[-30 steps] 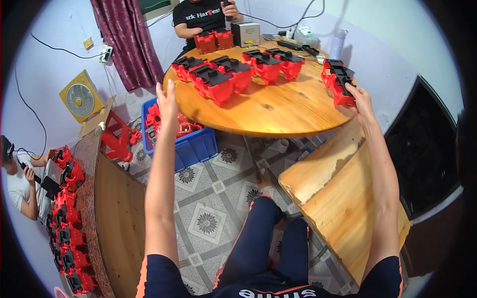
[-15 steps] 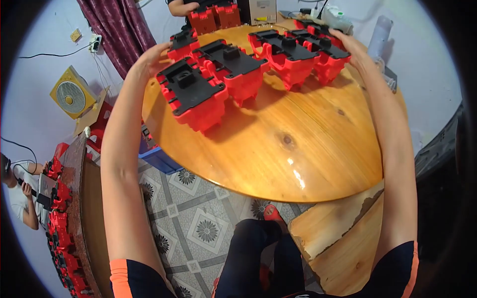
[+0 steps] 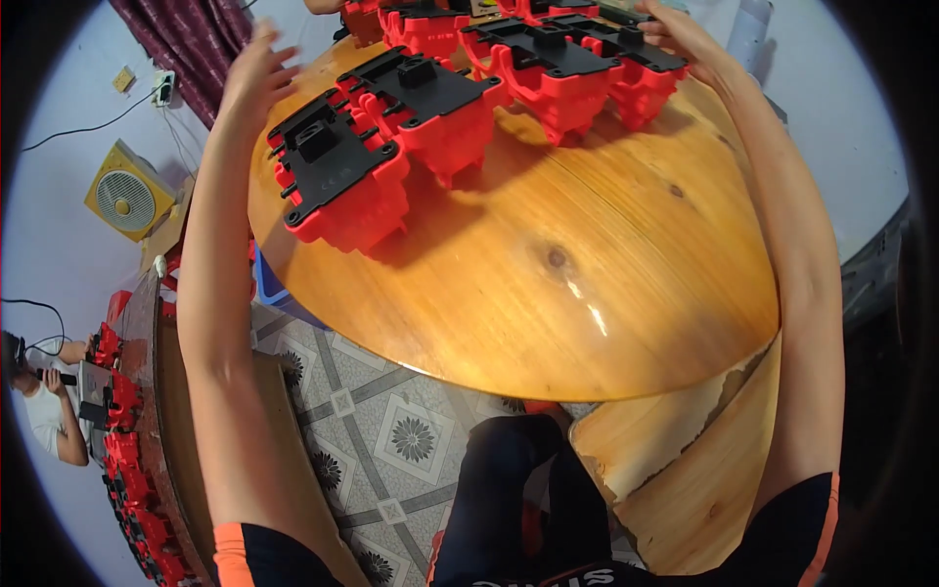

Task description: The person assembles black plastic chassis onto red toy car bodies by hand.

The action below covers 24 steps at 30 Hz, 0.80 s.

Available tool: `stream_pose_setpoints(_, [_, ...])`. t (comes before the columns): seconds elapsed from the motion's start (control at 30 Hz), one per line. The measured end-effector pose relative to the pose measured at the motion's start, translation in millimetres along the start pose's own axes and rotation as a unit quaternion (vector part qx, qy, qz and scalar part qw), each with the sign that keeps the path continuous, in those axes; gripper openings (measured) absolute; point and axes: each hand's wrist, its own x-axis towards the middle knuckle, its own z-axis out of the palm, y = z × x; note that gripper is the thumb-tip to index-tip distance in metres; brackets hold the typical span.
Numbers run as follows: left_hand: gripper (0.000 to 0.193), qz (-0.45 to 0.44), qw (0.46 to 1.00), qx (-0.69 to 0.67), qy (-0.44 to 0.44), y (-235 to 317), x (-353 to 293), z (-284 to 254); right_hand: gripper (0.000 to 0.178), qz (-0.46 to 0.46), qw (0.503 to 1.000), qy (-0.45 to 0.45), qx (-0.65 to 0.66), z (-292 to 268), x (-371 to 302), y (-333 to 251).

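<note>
Several red plastic housings with black tops stand grouped on the far side of the round wooden table (image 3: pixel 509 323). The nearest-left housing (image 3: pixel 342 191) has another black-topped housing (image 3: pixel 430 98) beside it on its right. My left hand (image 3: pixel 258 76) is raised just left of the group, fingers apart and holding nothing. At the group's far right, my right hand (image 3: pixel 677 37) has its fingers stretched out beside the right-hand housing (image 3: pixel 641 83). Whether those fingertips touch it I cannot tell. The farthest housings are cut off by the top edge.
Another row of red housings (image 3: pixel 127 450) lines a brown-edged bench on the left, where a person (image 3: pixel 54 411) is at work. A blue bin (image 3: pixel 279 289) sits below the table's left edge. A yellow fan (image 3: pixel 132 196) and a purple curtain (image 3: pixel 191 49) are behind.
My left hand has come away from the left side of the housings, up and to the left. My right hand sits a little higher. The whole view has shifted, so the housings appear higher and farther left.
</note>
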Motion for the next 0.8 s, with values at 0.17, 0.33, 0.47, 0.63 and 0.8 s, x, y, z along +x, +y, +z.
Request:
stream_pose_setpoints(0.17, [0.055, 0.450, 0.787, 0.359, 0.223, 44.4, -170.4, 17.2, 0.082, 0.086, 0.629, -0.021, 0.773, 90.3, -26.6, -58.5])
stream_pose_setpoints(0.33, [0.078, 0.363, 0.778, 0.477, 0.189, 47.7, -254.1, 118.4, 0.102, -0.106, -0.701, -0.228, 0.667, 254.3, -5.0, -100.1])
stream_pose_setpoints(0.47, [0.063, 0.356, 0.738, 0.530, 0.216, 22.5, -217.5, 118.3, 0.100, -0.097, -0.680, -0.265, 0.677, 315.6, 34.2, -81.0])
stream_pose_setpoints(0.63, [0.044, 0.340, 0.729, 0.540, 0.249, 11.4, -189.1, 101.6, 0.088, -0.126, -0.647, -0.280, 0.698, 313.6, 51.1, -58.0])
stream_pose_setpoints(0.8, [0.043, 0.301, 0.711, 0.573, 0.275, -4.9, -162.5, 73.9, 0.079, -0.110, -0.645, -0.288, 0.699, 310.5, 59.5, -52.6])
